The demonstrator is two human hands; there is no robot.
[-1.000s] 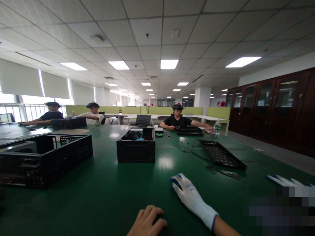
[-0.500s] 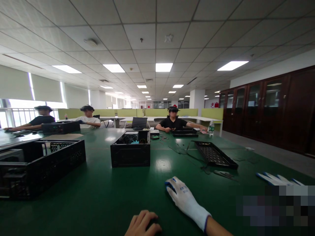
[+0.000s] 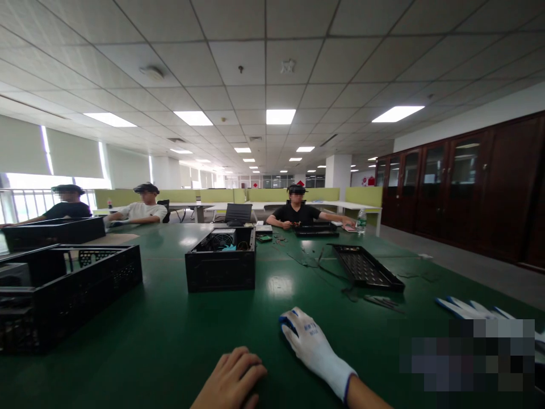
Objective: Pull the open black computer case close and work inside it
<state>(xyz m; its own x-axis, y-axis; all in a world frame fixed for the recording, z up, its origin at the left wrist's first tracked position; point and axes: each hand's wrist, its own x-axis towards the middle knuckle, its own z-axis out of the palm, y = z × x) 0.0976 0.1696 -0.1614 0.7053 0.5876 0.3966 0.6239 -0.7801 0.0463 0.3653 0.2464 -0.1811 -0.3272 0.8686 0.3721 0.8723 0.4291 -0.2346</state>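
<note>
My left hand (image 3: 233,379) is bare and rests on the green tabletop at the bottom middle, its fingers slightly bent and with no object visible in them. To its right lies my right hand (image 3: 313,349) in a white work glove with blue on the palm side. Its thumb stands apart from the fingers, and nothing shows between them. Beyond both hands is a black computer case (image 3: 220,271) with its top uncovered, showing a fan and a light blue piece inside. Neither hand touches it.
Another black case (image 3: 97,292) stands at the left. Farther right lie a black perforated tray (image 3: 368,270), cables (image 3: 313,262) and a white-and-blue glove (image 3: 472,307); whether a hand fills it is unclear. Three people sit across the table (image 3: 166,329), one near a water bottle (image 3: 361,221).
My left hand has come farther into view, moving slightly forward and left. My right hand keeps its pose. The case before the people at the left has shifted left, and the view has turned slightly.
</note>
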